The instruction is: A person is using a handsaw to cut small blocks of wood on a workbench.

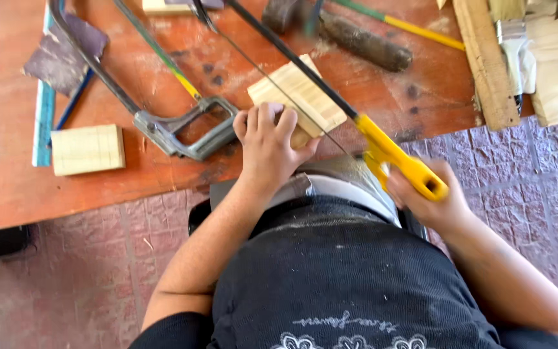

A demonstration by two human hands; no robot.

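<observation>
Left hand (267, 145): palm down, fingers spread and pressed flat, forearm bare and extended forward. Right hand (429, 197): closed in a fist grip, wrist straight, bare forearm angled back toward the torso.

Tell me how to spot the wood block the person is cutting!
Start at the reddish-brown table and find its near edge, in the middle. There the left hand presses down a pale wood block while the right hand works a yellow-handled saw across it. The other pale block lies alone at the left, untouched.
</observation>
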